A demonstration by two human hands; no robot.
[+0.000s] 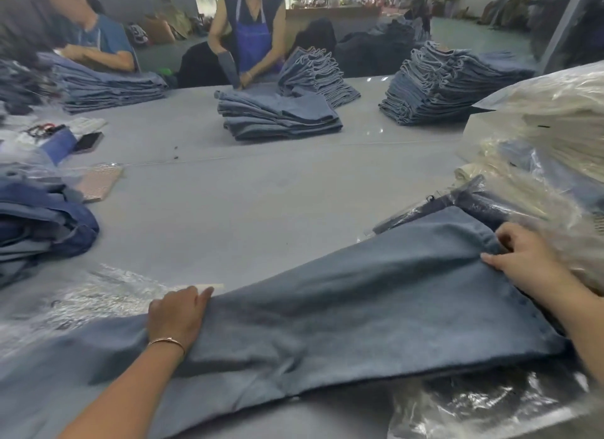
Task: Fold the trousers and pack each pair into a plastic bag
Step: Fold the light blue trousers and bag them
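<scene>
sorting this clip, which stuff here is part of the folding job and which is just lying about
Job: trousers, left hand, right hand, plastic bags, bagged pairs.
Lying about: phone, pink pouch, scissors.

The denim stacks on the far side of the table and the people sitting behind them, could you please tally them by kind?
Stacks of folded denim trousers on the far side: 4
People sitting behind them: 2
Total: 6
</scene>
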